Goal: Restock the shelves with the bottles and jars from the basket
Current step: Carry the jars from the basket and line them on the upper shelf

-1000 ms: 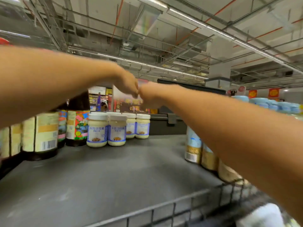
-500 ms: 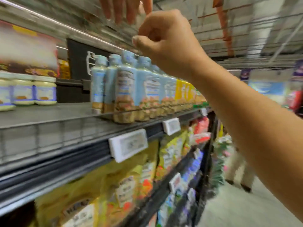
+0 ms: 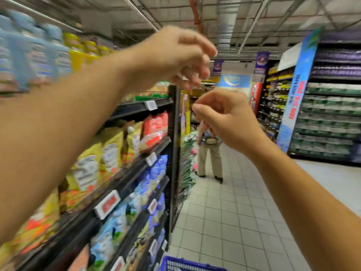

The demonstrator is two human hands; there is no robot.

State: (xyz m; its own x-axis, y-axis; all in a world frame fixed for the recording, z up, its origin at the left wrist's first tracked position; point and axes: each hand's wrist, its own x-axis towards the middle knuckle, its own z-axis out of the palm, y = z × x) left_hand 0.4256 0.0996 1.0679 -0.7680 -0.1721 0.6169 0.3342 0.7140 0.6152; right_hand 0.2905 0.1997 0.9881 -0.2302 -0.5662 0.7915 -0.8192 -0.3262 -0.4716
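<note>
We are seeing pale blue bottles (image 3: 29, 49) blurring at upper left, with yellow-capped jars (image 3: 86, 47) beside them. Yellow pouches (image 3: 109, 151) with white labels are showing on the dark shelves (image 3: 125, 175), next to red-orange packets (image 3: 154, 130); blue and white bags (image 3: 150, 178) are lying below. White price tags (image 3: 107, 204) are carrying red print. A blue basket (image 3: 187, 265) is peeking in over the white-tiled floor (image 3: 234, 222).

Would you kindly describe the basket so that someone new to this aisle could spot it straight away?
Start at the long shelving unit on the left, packed with yellow and blue pouches. Follow it down to the tiled floor at its near end. There, at the bottom edge of the view, sits the basket: a blue rim over white mesh, the only wire container in sight.
</note>
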